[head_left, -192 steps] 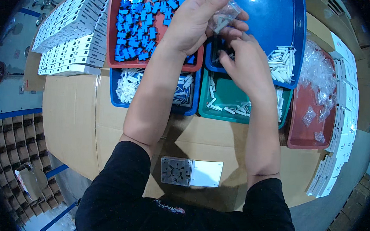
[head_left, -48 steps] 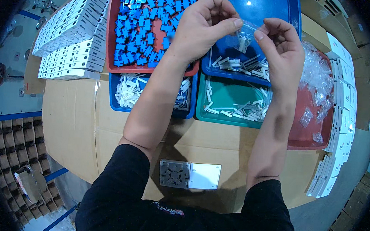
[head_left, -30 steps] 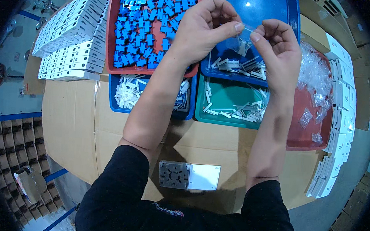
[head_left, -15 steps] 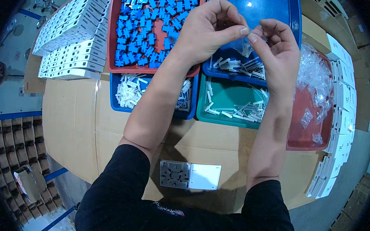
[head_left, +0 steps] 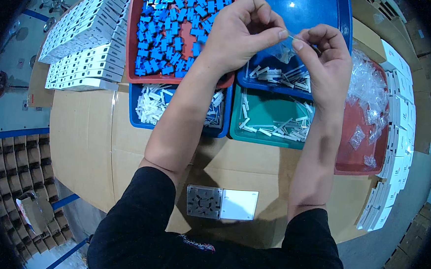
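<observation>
Our hands have drawn together: left hand (head_left: pixel 241 32) and right hand (head_left: pixel 324 57) both pinch the small clear bag (head_left: pixel 289 38), stretched sideways between our fingertips.

White rectangular cartons (head_left: pixel 85 38) lie in rows at the desk's upper left, a matching white stack (head_left: pixel 397 145) lines its right edge, clear plastic bags (head_left: pixel 368 89) heap in the red tray, and a grey-and-white flat pack (head_left: pixel 221 203) lies near the front edge.
</observation>
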`<act>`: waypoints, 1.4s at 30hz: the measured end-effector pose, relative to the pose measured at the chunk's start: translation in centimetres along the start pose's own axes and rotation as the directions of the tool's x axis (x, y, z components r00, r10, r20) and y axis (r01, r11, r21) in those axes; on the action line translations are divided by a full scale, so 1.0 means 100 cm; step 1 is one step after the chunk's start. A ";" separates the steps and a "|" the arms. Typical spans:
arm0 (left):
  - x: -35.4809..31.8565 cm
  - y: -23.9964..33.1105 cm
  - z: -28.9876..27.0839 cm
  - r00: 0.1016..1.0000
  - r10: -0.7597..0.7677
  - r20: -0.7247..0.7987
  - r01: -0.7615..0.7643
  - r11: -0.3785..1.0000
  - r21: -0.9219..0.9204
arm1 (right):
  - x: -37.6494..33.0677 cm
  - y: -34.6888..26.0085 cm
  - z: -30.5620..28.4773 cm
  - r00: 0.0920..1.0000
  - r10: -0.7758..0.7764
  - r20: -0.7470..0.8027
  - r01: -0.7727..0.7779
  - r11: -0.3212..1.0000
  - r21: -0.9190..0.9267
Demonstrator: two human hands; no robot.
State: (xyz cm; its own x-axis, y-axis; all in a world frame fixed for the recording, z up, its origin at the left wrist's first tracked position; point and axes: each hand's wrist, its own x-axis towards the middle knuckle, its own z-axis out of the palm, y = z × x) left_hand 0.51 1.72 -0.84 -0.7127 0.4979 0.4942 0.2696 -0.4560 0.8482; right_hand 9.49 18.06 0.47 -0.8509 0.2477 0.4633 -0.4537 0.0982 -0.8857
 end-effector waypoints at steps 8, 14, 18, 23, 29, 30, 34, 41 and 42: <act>0.000 0.004 -0.004 0.999 -0.032 -0.044 0.037 0.994 0.105 | 0.001 -0.006 -0.011 0.998 0.053 -0.030 -0.051 0.997 0.060; 0.001 0.005 -0.005 0.997 -0.050 -0.053 0.053 0.998 0.041 | 0.001 -0.004 -0.012 0.998 0.038 -0.051 -0.038 0.999 0.004; -0.002 0.003 -0.015 0.977 -0.194 -0.088 0.200 0.978 0.062 | 0.002 0.001 -0.011 0.998 -0.068 0.013 0.068 0.994 -0.090; 0.002 -0.007 -0.009 0.997 0.009 -0.075 0.003 0.987 0.160 | -0.002 -0.006 -0.006 0.995 0.044 0.094 -0.023 0.977 -0.214; -0.001 -0.001 0.003 0.988 -0.008 -0.154 0.038 0.981 0.190 | -0.004 -0.004 0.004 0.997 0.062 0.053 -0.055 0.990 -0.129; -0.001 -0.001 0.002 0.988 -0.009 -0.153 0.038 0.981 0.190 | -0.004 -0.003 0.004 0.997 0.062 0.052 -0.055 0.990 -0.128; -0.002 0.000 0.001 0.995 0.016 -0.094 0.010 0.961 0.278 | -0.001 0.000 0.000 0.999 0.017 0.049 -0.007 0.980 -0.199; -0.004 0.005 0.004 1.000 -0.016 0.010 0.011 0.926 0.378 | -0.001 0.003 -0.005 0.997 -0.039 0.067 0.053 0.974 -0.219; -0.004 0.006 0.003 1.000 -0.017 0.009 0.012 0.926 0.378 | -0.001 0.003 -0.005 0.997 -0.038 0.067 0.052 0.974 -0.219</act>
State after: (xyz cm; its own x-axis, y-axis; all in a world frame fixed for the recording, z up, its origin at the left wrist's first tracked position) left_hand 1.17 1.41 -0.45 -0.7110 0.5124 0.4816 0.4859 -0.1370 0.8632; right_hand 9.53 18.53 0.15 -0.8488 0.1788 0.4976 -0.4283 0.3195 -0.8453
